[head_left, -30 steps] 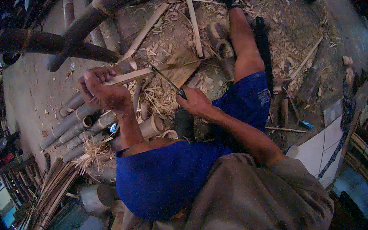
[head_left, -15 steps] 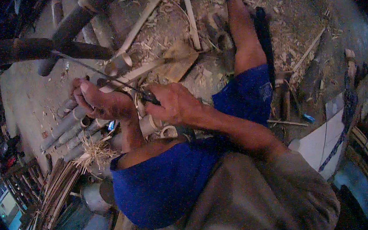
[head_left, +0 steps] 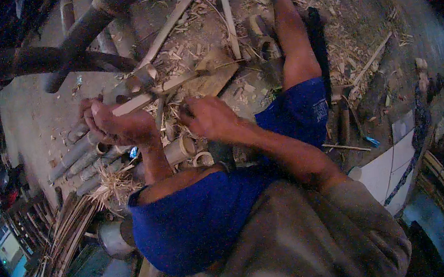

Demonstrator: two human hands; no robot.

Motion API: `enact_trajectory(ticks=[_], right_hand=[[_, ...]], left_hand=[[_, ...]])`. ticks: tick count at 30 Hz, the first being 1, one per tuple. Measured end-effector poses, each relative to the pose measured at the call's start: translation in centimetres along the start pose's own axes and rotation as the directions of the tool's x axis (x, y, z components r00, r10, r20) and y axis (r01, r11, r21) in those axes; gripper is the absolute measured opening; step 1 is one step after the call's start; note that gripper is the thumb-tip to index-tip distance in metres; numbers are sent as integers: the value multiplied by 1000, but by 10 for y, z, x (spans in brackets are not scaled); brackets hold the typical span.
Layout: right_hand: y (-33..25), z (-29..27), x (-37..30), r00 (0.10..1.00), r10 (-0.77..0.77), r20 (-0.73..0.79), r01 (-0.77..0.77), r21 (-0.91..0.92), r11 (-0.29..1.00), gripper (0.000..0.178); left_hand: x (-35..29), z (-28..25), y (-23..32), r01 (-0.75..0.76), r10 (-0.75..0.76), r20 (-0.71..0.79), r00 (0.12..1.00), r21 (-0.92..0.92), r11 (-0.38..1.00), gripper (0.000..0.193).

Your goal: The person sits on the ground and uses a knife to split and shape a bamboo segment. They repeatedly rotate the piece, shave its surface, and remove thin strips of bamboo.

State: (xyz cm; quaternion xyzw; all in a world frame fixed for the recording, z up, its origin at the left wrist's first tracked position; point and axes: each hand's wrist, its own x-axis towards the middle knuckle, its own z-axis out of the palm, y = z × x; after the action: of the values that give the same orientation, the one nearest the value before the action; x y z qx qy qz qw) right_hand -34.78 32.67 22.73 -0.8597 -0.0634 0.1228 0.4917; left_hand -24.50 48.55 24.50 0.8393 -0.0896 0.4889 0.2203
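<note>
- Grips bamboo strip [head_left: 171, 83] in curled fingers of left hand [head_left: 121, 121]; angles long axis up-right.
- Wraps right hand [head_left: 209, 119] around knife [head_left: 187, 111], just below strip (motion-blurred).

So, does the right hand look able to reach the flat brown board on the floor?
Probably yes: the flat brown board lies just ahead of the right hand, with nothing evident between them, but the hand seems closed around a dark handle.

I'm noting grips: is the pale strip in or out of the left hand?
In: the strip has its near end within the left hand, whose fingers are curled, and the rest juts out.
</note>
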Motion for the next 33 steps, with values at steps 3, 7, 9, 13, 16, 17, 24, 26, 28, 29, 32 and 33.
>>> enact_trajectory(ticks=[3,7,9,13,16,17,24,26,28,29,32,33], right_hand=[[-3,7,-3,997,-4,-78,6,14,1000,37],[25,24,9,996,49,-76,-53,-46,998,38],[10,11,6,998,68,-7,-69,-55,996,39],[42,21,15,990,101,-94,-110,-92,990,39],[-1,5,21,988,132,73,-122,-135,983,40],[5,5,24,989,127,70,-115,-154,981,40],[56,26,6,982,116,-150,-134,-114,984,40],[54,6,16,985,144,-92,-155,-126,980,40],[44,17,1,983,79,-163,-93,-80,992,43],[26,16,0,995,73,-71,-76,-53,996,43],[22,19,1,995,20,-97,-18,23,1000,44],[65,41,9,991,125,-45,-126,-23,992,44]], left_hand=[[-3,7,-3,14,-38,-124,992,-188,982,29],[-8,10,-9,142,-182,-111,977,-297,944,28],[0,1,-12,232,-271,-42,962,-397,888,27],[-1,-2,-18,-204,235,-117,965,230,952,30],[14,1,-21,-337,361,-227,905,137,931,27],[15,-3,-18,-315,321,-232,918,63,947,26],[6,11,-8,57,-95,-88,992,-356,933,20],[16,28,-11,-209,207,-187,960,7,978,19],[20,17,0,-173,158,-102,982,-153,973,21],[16,8,-4,-99,77,-100,992,-232,968,22],[18,4,26,272,-359,-137,923,-428,862,21],[19,1,31,298,-389,-196,900,-374,878,21]])
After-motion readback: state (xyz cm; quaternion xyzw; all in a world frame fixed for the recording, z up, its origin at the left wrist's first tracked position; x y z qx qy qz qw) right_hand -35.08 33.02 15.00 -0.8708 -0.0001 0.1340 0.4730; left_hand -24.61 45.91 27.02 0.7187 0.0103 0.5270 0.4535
